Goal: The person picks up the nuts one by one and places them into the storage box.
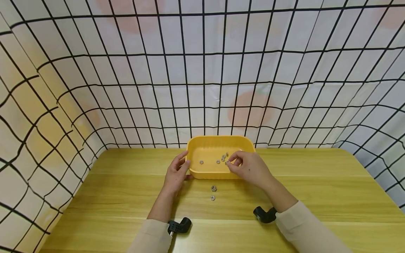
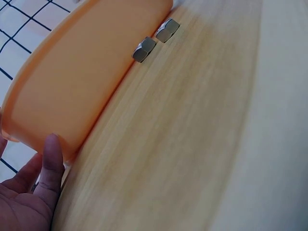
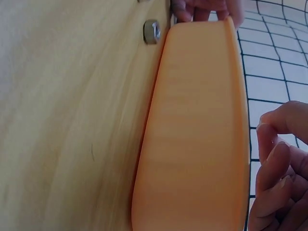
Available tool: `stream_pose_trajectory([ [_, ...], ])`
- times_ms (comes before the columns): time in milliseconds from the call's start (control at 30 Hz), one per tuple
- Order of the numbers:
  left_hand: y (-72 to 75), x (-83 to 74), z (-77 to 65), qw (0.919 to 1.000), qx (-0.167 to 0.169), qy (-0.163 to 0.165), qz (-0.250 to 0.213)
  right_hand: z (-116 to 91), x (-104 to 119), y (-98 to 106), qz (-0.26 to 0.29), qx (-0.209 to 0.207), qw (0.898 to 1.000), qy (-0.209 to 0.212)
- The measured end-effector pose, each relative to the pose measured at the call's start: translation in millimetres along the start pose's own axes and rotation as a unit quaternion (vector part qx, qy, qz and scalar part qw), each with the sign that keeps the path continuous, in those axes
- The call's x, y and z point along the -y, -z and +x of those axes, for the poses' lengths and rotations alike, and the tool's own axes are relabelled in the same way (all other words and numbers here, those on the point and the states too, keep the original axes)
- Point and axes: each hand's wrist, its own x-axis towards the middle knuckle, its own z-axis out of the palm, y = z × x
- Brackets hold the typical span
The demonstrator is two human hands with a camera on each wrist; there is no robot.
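A yellow plastic tray [image 1: 207,174] stands on the table, with several small metal nuts [image 1: 218,162] lying in it. My left hand [image 1: 175,175] holds the tray's left end; in the left wrist view its thumb [image 2: 52,161] lies against the outer wall. Over the tray's right part, my right hand [image 1: 251,168] pinches a small nut [image 1: 226,162] between thumb and fingertips. The right wrist view shows those fingers [image 3: 276,163] drawn together above the rim, the nut hidden there. Two more nuts, a larger one [image 1: 213,188] and a smaller one [image 1: 212,198], lie on the table before the tray.
The wooden table [image 1: 126,196] extends to both sides of the tray. Behind it hangs a white cloth with a black grid [image 1: 215,95], close to the tray's back edge. Each wrist wears a black camera mount [image 1: 180,225].
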Motion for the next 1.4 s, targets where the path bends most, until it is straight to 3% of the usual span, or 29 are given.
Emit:
stream_pose_trajectory([
  [667,-0.3,-1.9,-1.2,1.0,-0.005,-0.001,0.001,36.1,-13.7,-2.5,0.013,0.023,1.0,0.008],
  [1400,-2.0,-1.7,-0.3,0.9999,-0.009,0.006,-0.002,44.0,-19.0,-13.3,-0.041,0.006,0.999,-0.014],
])
